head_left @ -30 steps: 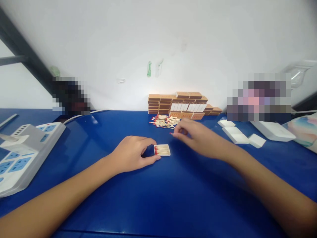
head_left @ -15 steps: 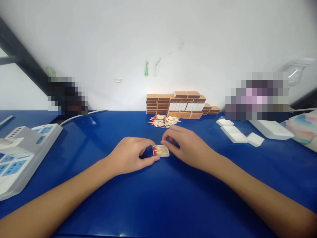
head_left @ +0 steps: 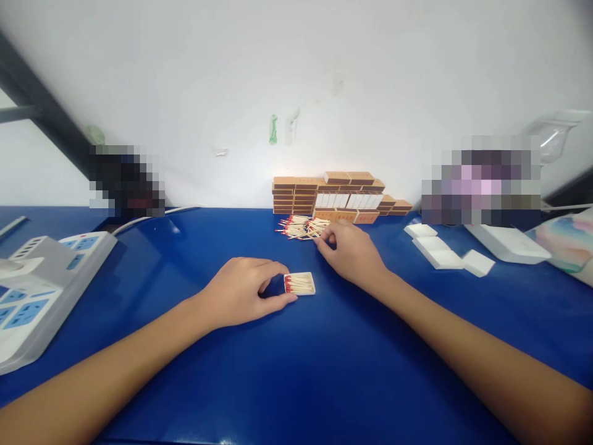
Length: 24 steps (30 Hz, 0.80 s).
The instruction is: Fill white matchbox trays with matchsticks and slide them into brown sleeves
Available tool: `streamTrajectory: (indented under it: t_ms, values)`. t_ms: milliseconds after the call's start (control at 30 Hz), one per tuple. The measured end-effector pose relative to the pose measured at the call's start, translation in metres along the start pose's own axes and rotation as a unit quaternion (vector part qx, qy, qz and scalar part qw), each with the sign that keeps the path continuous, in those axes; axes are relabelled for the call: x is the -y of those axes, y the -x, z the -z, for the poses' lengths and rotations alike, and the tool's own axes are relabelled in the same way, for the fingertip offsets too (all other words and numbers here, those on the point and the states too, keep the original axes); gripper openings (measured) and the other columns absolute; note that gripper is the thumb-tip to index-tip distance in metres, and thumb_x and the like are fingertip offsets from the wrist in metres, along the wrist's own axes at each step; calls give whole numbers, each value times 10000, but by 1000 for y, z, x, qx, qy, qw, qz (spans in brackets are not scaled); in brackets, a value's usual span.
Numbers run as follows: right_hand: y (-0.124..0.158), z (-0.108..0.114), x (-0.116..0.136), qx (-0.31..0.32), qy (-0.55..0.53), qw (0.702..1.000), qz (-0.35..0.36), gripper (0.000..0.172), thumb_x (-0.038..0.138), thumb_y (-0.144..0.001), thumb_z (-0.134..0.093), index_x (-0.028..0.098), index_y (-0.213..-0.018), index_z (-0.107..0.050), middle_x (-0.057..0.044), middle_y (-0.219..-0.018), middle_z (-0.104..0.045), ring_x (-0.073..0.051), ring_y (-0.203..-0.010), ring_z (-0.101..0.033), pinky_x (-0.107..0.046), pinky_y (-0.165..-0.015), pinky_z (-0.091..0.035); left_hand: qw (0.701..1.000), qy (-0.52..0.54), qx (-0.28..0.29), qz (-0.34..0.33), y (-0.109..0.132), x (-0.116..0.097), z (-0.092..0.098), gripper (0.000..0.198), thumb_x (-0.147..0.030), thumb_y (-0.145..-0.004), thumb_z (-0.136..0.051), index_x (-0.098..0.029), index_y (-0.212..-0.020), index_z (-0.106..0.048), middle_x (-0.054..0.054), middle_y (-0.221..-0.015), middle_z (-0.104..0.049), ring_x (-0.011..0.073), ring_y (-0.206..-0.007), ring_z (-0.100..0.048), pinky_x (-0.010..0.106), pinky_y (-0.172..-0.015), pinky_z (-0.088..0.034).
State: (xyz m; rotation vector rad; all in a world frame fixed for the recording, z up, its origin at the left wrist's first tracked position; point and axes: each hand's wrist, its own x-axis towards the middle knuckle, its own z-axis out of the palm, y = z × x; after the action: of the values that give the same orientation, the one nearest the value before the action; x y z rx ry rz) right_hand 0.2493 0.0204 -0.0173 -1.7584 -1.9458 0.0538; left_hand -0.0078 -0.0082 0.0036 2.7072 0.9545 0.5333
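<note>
A small open matchbox tray with red-tipped matches lies on the blue table. My left hand pinches the tray's left end between thumb and fingers. My right hand reaches to the loose pile of matches behind the tray, its fingertips pinched at the pile's right edge. Whether a match is between those fingers cannot be made out.
Stacked brown and white matchboxes stand against the white wall. White empty trays lie at the right, beside a white flat box. A white power strip sits at the left edge.
My right hand went from the pile to the tray with a match, then back out to the pile. My left hand stayed on the tray.
</note>
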Motion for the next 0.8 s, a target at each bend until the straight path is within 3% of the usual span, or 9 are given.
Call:
streamTrajectory:
  t_ms: [367, 533, 700, 800]
  values:
    - [1, 9, -8, 65, 5, 997, 45, 143, 229, -997, -581, 207, -856, -573, -75, -953, -640, -228, -851, -610, -350, -747, -438, 1000, -1, 2, 2, 0, 0, 1, 324, -463, -942, -690, -229, -1162, -725, -45, -686, -599, 110, -589, -545, 245, -574, -361]
    - [7, 21, -12, 95, -42, 988, 113, 145, 273, -1033, -527, 204, -913, -570, -81, -989, -619, -223, -864, -595, -353, -784, -465, 1000, -6, 4, 5, 0, -1, 2, 332, -471, -943, -685, -229, -1167, -727, -44, -674, -595, 111, -579, -542, 247, -559, -351]
    - [11, 29, -11, 151, -67, 977, 134, 139, 245, -1022, -517, 213, -905, -584, -73, -1006, -607, -214, -865, -597, -352, -783, -481, 1000, -6, 9, 8, 0, -2, 3, 338, -473, -945, -679, -228, -1174, -725, -41, -684, -608, 114, -581, -551, 250, -563, -361]
    - [12, 28, -12, 146, -63, 977, 146, 104, 250, -1016, -527, 218, -944, -596, -69, -1025, -601, -208, -855, -597, -348, -774, -480, 1000, -6, 12, 5, 1, -2, 3, 339, -474, -948, -676, -226, -1174, -727, -36, -691, -615, 118, -586, -554, 251, -569, -365]
